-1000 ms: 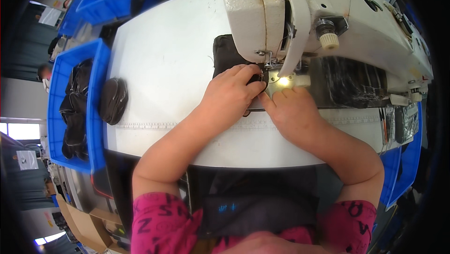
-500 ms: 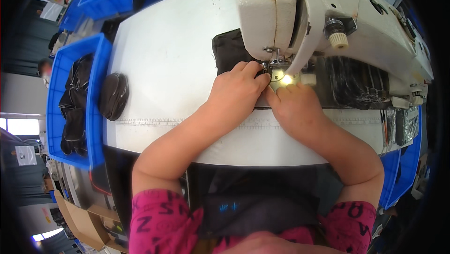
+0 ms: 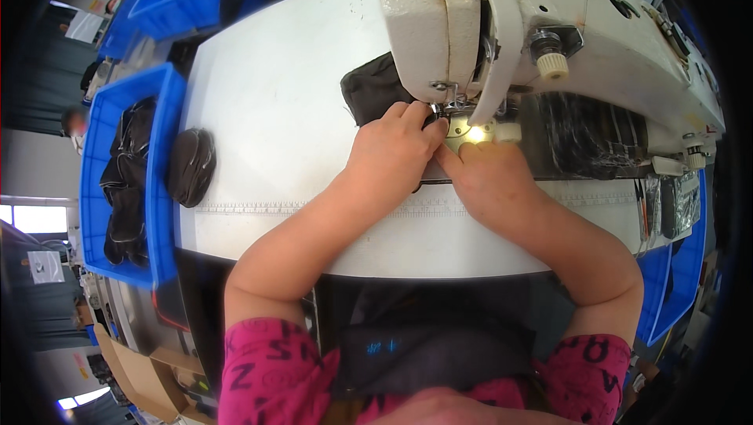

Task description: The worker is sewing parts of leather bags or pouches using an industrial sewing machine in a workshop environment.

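A black fabric piece [image 3: 372,88] lies at the white sewing machine [image 3: 427,49], partly under its head. My left hand [image 3: 392,147] is closed on this piece, fingertips right beside the presser foot [image 3: 437,111]. Just to the right, my right hand [image 3: 496,176] has curled fingers, its thumb and index tip meeting the left hand at the near edge of the fabric. Both hands cover much of the piece, so the exact grip is hidden. The machine's lamp [image 3: 475,134] lights the needle plate by my right fingers.
A stack of black pieces [image 3: 192,167] sits at the table's left edge, beside a blue bin [image 3: 166,190] of black fabric items. Clear-wrapped black material [image 3: 596,133] lies under the machine arm. A printed ruler strip [image 3: 298,208] crosses the white table [image 3: 274,103]. Thin tools [image 3: 642,209] lie at right.
The far part of the black fabric has turned and shifted slightly left. Both hands stay close to the presser foot; the whole view has shifted a little.
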The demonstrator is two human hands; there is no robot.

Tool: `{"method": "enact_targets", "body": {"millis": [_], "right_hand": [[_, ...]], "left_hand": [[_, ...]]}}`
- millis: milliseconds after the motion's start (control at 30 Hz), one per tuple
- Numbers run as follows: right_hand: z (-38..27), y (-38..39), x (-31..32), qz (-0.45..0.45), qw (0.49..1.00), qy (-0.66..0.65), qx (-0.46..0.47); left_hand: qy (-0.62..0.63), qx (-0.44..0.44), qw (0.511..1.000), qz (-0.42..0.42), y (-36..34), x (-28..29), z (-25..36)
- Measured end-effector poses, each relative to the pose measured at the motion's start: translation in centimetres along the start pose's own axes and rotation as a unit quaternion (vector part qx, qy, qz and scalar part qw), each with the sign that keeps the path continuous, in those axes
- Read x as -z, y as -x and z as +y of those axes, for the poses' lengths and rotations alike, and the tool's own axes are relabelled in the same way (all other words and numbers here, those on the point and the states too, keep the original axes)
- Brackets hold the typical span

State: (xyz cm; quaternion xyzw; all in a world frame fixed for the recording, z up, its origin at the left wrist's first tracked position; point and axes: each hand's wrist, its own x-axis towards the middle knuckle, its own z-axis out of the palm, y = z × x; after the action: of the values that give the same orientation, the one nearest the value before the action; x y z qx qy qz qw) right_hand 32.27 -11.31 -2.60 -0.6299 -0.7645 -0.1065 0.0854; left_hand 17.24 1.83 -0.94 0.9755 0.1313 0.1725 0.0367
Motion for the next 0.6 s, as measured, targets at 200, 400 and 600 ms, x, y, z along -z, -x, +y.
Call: {"method": "enact_targets", "body": {"millis": [200,400,600], "right_hand": [[-0.1,-0.5,0.5,-0.037,0.999,-0.021,-0.007],[0.1,-0.4,0.4,-0.014,0.998,-0.057,-0.018],[0.2,-0.4,0.4,-0.03,0.998,-0.061,-0.009]], "left_hand": [[0.047,-0.014,0.997,0.059,0.1,-0.7,-0.8],[0.028,-0.05,0.997,0.05,-0.3,-0.4,-1.6],[0.044,-0.036,0.998,-0.023,0.2,0.6,-1.5]]}}
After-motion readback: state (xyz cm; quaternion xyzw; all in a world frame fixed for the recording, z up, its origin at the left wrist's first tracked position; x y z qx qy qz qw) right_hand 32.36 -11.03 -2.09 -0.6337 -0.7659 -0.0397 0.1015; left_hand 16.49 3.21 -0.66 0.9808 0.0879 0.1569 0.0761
